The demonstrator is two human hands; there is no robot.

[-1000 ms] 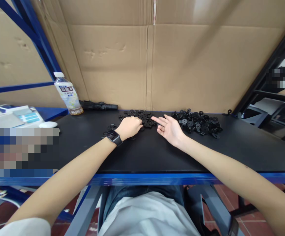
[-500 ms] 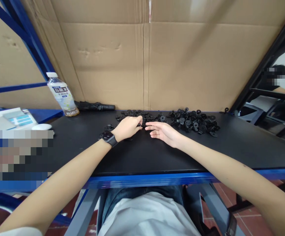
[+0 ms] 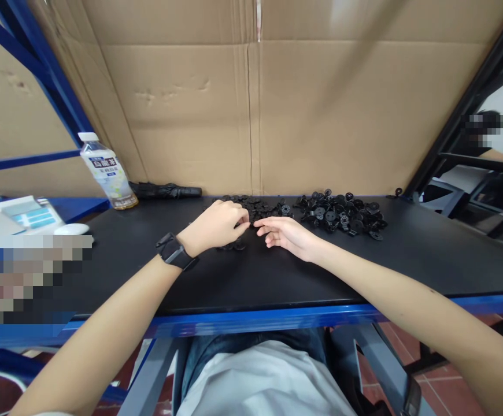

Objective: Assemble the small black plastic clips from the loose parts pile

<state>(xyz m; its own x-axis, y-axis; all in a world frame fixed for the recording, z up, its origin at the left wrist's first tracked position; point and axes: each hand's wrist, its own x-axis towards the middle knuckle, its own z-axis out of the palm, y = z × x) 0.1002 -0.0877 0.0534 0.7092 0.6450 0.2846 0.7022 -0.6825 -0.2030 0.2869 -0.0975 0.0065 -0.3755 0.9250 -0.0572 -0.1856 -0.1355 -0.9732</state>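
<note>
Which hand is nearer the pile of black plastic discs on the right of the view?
The right hand: it sits just left of the pile and slightly in front of it. The left hand is farther away, on the right hand's other side.

My watch (image 3: 172,251) is black, like the holed discs (image 3: 340,215) heaped on the matte black tabletop (image 3: 407,260). A bright blue edge (image 3: 277,316) runs below it, tan cardboard (image 3: 321,115) shows darker creases behind, and my shirt (image 3: 260,381) is white above blue jeans (image 3: 217,352).
</note>
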